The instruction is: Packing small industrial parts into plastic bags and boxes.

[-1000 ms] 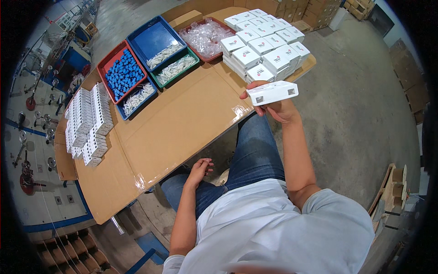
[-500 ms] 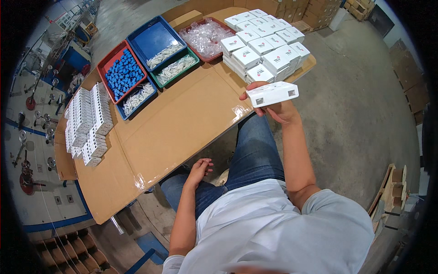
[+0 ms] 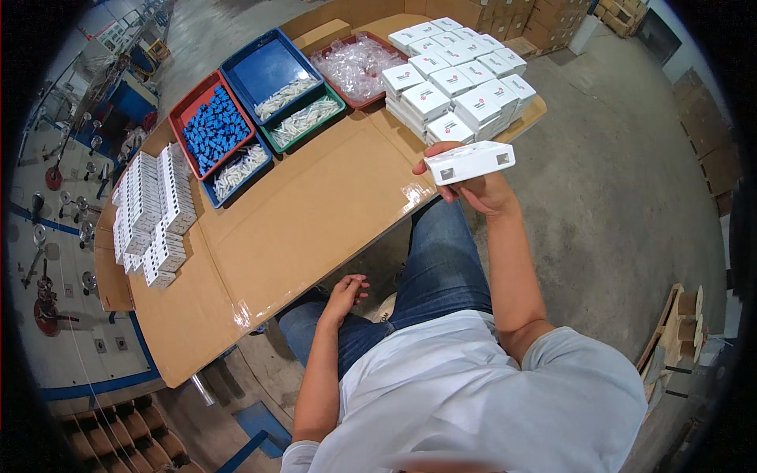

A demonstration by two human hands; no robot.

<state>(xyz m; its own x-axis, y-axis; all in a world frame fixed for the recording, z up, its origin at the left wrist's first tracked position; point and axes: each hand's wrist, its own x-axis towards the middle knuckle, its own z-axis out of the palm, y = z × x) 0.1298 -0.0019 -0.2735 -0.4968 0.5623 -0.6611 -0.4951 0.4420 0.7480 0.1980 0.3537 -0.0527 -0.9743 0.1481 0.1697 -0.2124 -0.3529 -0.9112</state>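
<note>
My right hand is closed round a white plastic case, held up past the table's near right edge. Two small square openings show in the side of the case that faces me, and one of its corners is slanted. My fingers and thumb wrap it from below and from its left end. Over my lap, my left hand hangs with its fingers loosely bent and apart, holding nothing. Just beyond the case, stacks of white boxes with small red marks cover the table's right end.
On the cardboard-covered table stand a red tray of blue parts, blue and green trays of small white pieces, and a brown-red tray of clear plastic. Stacked white perforated blocks sit at the left end.
The white case has tilted very slightly in my right hand. My left hand has stayed where it was.
</note>
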